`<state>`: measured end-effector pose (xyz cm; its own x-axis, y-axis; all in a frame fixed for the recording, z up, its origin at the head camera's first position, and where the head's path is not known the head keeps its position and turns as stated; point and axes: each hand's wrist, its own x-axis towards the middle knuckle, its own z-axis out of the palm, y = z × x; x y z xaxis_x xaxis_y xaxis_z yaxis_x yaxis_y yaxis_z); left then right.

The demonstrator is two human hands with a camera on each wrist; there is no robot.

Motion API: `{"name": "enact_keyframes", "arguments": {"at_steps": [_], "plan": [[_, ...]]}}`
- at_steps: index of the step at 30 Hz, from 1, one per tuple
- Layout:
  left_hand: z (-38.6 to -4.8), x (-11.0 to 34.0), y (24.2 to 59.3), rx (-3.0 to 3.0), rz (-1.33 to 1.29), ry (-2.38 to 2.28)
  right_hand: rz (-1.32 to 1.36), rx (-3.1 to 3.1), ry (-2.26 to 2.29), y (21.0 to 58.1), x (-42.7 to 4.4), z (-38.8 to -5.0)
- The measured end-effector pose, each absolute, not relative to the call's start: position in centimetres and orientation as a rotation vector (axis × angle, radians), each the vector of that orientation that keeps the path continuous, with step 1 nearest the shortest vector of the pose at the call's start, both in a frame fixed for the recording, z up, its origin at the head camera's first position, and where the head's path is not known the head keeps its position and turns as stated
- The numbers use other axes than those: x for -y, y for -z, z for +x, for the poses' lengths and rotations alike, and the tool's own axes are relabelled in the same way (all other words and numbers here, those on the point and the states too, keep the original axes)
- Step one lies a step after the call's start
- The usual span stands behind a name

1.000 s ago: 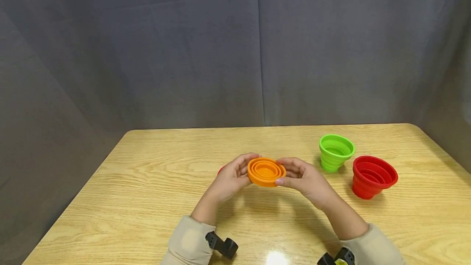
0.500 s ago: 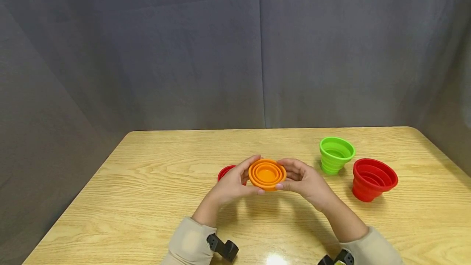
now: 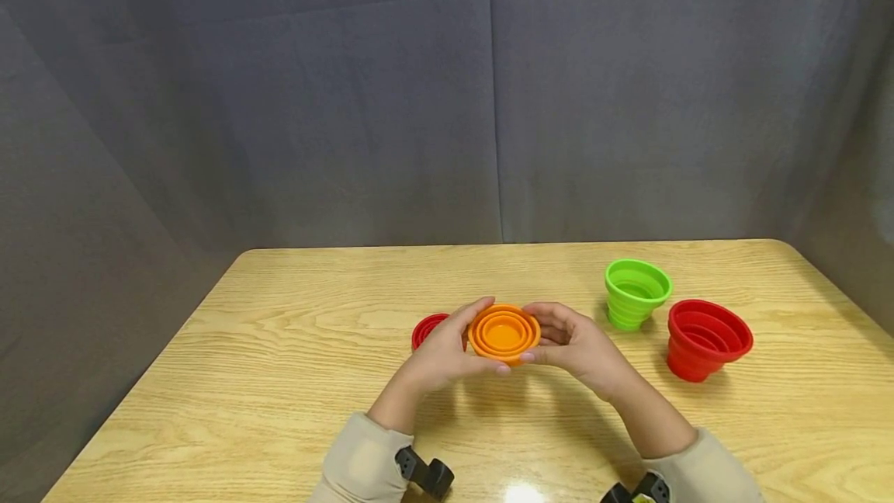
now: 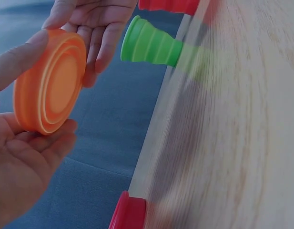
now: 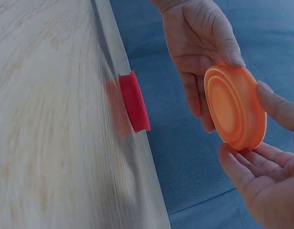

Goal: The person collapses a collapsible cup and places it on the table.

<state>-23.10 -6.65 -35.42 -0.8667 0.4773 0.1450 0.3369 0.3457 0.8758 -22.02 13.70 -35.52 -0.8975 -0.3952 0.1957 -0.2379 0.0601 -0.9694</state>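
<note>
An orange collapsible cup, folded flat into rings, is held above the table between both hands. My left hand grips its left rim, thumb along the near edge and fingers round the far side. On the opposite rim, my right hand pinches it between thumb and fingers. Both wrist views show the cup's flat ringed underside facing the table, with fingertips curled against its edge. Partly hidden behind my left hand, a flattened red collapsible cup lies on the table.
Toward the right of the wooden table stand an expanded green collapsible cup and a larger expanded red one. A grey curtain hangs behind the table's far edge.
The orange cup has tipped so that more of its rings face the head camera. My left thumb has slid along its near edge, and more of the flattened red cup shows.
</note>
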Motion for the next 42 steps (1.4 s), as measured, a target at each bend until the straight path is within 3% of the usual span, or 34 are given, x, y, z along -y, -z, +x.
{"name": "enact_keyframes", "arguments": {"at_steps": [15,42], "plan": [[-23.9,8.2,35.2,-2.417,0.657,-1.802,-0.657,-2.402,1.906,33.5,-16.3,-22.1],[-25.8,14.5,35.1,-2.472,0.331,-1.956,-0.376,-2.850,1.364,30.6,-24.5,-21.3]]}}
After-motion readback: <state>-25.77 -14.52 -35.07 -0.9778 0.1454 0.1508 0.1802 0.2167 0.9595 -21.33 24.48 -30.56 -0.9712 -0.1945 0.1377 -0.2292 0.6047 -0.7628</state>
